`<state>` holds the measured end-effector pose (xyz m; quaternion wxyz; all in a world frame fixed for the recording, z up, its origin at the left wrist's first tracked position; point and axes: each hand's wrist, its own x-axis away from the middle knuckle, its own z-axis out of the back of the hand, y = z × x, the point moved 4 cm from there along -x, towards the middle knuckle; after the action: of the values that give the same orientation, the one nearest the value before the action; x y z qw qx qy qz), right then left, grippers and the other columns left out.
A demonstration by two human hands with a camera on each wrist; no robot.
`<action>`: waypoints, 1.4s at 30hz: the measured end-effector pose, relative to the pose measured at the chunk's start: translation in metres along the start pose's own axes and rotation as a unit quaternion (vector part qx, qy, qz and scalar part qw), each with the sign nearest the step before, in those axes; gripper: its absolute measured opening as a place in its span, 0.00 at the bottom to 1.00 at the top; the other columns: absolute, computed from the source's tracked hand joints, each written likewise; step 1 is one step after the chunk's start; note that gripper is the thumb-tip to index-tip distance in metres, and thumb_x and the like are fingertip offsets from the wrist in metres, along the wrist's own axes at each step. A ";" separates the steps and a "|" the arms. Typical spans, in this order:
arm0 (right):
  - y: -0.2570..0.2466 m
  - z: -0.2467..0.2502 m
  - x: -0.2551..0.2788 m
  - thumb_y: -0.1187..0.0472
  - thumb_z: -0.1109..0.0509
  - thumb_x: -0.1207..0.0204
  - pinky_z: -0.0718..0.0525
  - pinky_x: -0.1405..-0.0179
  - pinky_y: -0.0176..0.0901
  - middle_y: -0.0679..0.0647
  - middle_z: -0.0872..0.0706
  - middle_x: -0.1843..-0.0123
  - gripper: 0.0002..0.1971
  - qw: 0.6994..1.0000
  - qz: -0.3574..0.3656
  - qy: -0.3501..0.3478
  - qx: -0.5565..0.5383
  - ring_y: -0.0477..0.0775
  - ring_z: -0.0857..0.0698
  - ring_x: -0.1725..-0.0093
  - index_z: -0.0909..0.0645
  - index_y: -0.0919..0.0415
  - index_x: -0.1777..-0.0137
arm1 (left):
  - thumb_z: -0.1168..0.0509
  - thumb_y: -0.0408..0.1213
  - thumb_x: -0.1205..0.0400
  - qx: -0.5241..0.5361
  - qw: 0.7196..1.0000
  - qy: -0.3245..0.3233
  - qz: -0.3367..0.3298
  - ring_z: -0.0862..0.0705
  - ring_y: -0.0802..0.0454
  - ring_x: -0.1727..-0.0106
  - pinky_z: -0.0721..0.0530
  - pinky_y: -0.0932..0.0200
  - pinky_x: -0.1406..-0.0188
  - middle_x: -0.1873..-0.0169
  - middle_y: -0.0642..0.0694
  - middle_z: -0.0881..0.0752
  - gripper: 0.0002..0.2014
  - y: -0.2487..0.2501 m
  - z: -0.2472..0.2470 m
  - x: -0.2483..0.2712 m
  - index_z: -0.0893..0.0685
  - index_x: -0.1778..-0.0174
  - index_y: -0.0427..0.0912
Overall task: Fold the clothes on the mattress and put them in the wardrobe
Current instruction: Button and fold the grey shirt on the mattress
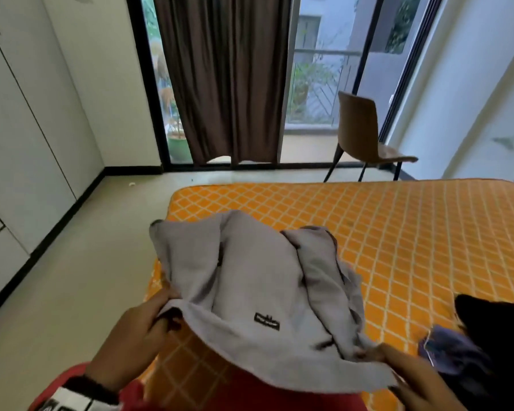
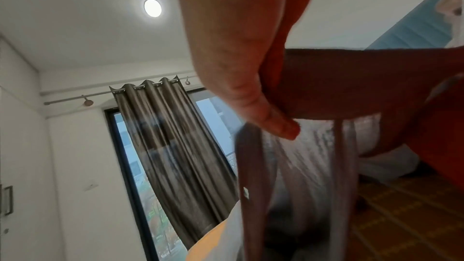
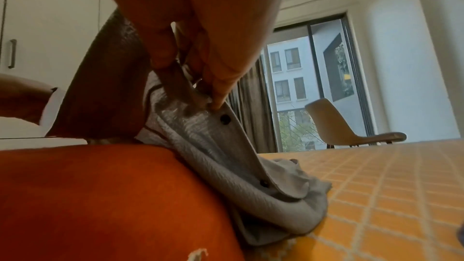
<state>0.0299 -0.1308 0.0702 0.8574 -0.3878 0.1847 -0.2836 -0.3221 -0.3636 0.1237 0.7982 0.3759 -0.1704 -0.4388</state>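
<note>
While both hands pinch the near hem of the grey shirt [image 1: 250, 292], it hangs half lifted over the mattress's [image 1: 398, 232] near-left corner, its far end resting crumpled on the orange cover. The left hand [image 1: 134, 333] nips the hem's left corner between thumb and fingers; the right hand [image 1: 404, 372] nips the right edge.

The shirt looks bunched and twisted on the right, so laying it down as it is would likely fold creases in. Part of it overhangs the mattress's left edge and could slide to the floor if a pinch loosens.

Only the right wrist view shows the buttons [image 3: 225, 119] along the placket beside the fingers. Only the head view shows the chest label [image 1: 267, 321] and the dark clothes [image 1: 493, 336] waiting at the right edge.
</note>
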 end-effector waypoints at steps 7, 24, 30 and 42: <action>-0.035 -0.017 -0.011 0.41 0.35 0.18 0.17 0.49 0.57 0.47 0.11 0.48 0.12 0.996 0.040 -0.031 -0.077 0.49 0.13 0.45 0.15 0.46 0.46 | 0.27 0.60 0.27 0.002 0.986 0.128 0.108 0.20 0.44 0.70 0.29 0.55 0.73 0.74 0.41 0.22 0.24 -0.010 -0.026 -0.004 0.27 0.65 0.43; -0.202 0.004 -0.189 0.53 0.33 0.26 0.26 0.66 0.35 0.43 0.15 0.67 0.13 0.955 0.290 0.062 0.006 0.37 0.20 0.68 0.10 0.61 0.56 | 0.26 0.47 0.25 0.033 0.903 0.266 -0.336 0.23 0.52 0.47 0.23 0.60 0.46 0.48 0.50 0.23 0.19 0.155 -0.007 -0.052 0.24 0.46 0.42; -0.246 0.031 -0.229 0.60 0.25 0.26 0.14 0.47 0.41 0.52 0.08 0.53 0.11 0.950 0.291 0.053 -0.101 0.50 0.10 0.51 0.10 0.65 0.48 | 0.29 0.44 0.22 0.126 0.935 0.261 -0.204 0.17 0.57 0.65 0.19 0.56 0.66 0.68 0.56 0.15 0.07 0.154 0.034 -0.106 0.21 0.57 0.51; -0.231 0.157 -0.294 0.66 0.26 0.24 0.23 0.74 0.32 0.56 0.12 0.59 0.07 0.996 0.021 0.087 0.020 0.49 0.20 0.64 0.10 0.56 0.50 | 0.19 0.47 0.30 -0.298 0.943 -0.027 -0.142 0.17 0.53 0.73 0.15 0.58 0.70 0.62 0.36 0.13 0.17 0.199 0.182 -0.178 0.11 0.55 0.39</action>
<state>-0.1916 0.0174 0.3752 0.8516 -0.3400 0.2611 -0.3017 -0.4166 -0.2324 0.4030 0.7982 0.1288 0.0020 -0.5884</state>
